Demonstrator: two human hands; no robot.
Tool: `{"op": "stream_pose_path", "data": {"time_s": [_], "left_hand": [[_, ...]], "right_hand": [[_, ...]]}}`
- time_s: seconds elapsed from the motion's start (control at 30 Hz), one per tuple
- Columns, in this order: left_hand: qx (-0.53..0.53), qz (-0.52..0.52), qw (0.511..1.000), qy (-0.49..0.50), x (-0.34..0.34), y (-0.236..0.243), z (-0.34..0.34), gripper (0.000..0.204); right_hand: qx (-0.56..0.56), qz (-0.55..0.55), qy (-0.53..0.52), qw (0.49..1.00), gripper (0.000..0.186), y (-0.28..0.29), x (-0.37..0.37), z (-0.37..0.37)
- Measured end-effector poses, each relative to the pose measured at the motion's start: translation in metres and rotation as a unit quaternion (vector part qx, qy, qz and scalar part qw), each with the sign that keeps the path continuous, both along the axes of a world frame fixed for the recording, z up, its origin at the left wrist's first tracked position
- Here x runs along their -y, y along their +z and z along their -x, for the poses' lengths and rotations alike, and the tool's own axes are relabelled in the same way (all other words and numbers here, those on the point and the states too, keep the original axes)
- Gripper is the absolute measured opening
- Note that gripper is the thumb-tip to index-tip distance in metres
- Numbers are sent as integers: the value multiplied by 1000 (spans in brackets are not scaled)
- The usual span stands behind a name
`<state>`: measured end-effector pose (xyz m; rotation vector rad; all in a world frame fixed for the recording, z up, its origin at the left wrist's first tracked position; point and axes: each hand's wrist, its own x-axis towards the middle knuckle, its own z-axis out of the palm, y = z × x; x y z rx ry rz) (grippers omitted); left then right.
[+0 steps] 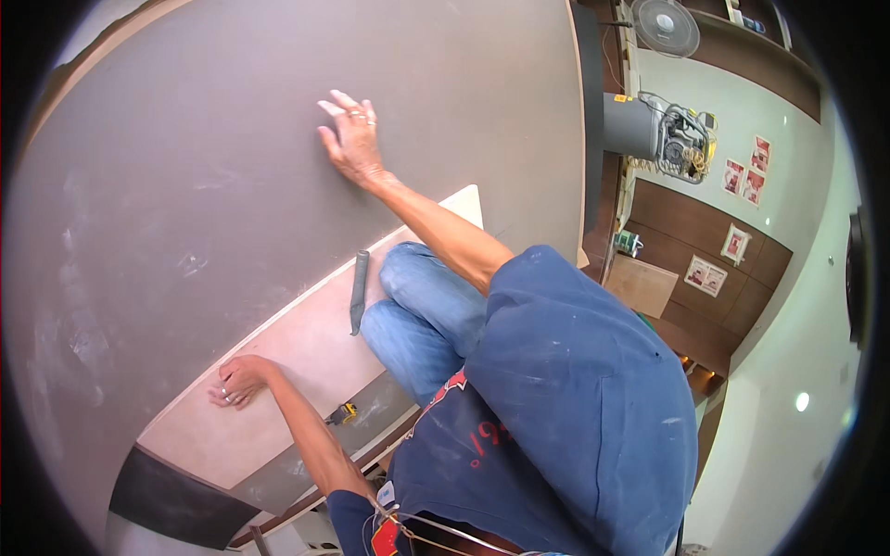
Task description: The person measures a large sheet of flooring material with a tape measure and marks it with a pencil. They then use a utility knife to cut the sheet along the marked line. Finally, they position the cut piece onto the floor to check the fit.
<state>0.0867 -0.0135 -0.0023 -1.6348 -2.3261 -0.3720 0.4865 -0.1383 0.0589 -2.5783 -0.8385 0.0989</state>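
A long pale board (306, 347) lies at an angle on a large grey panel (250, 139). My left hand (243, 380) rests on the board near its far edge, its fingers bent and a ring on one of them. Farther up, my right hand (352, 144) is over the grey panel with its fingers spread and whitish at the tips; nothing is in it. A dark grey-green, bar-shaped tool (359, 292) lies on the board beside my jeans-covered knees. Closer to my left forearm is a small yellow and black tool (343, 413), its kind unclear.
A black sheet (181, 500) lies at the lower left, by the board's end. Past the panel's right edge are a grey cylindrical machine (635, 125) with a metal frame and a round fan (666, 26). Pale dust smears mark the panel's left part.
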Motion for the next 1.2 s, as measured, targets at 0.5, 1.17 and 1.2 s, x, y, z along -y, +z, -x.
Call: {"op": "stream_pose_path", "data": {"time_s": [0.5, 1.17, 1.2], "left_hand": [[33, 92, 995, 14, -4, 12, -13, 40], [93, 39, 994, 31, 2, 9, 12, 47], [96, 37, 994, 26, -5, 11, 12, 47]], "right_hand": [[89, 30, 5, 996, 41, -22, 55, -15], [89, 84, -8, 993, 49, -52, 58, 14], [103, 79, -13, 991, 49, -55, 59, 15]]}}
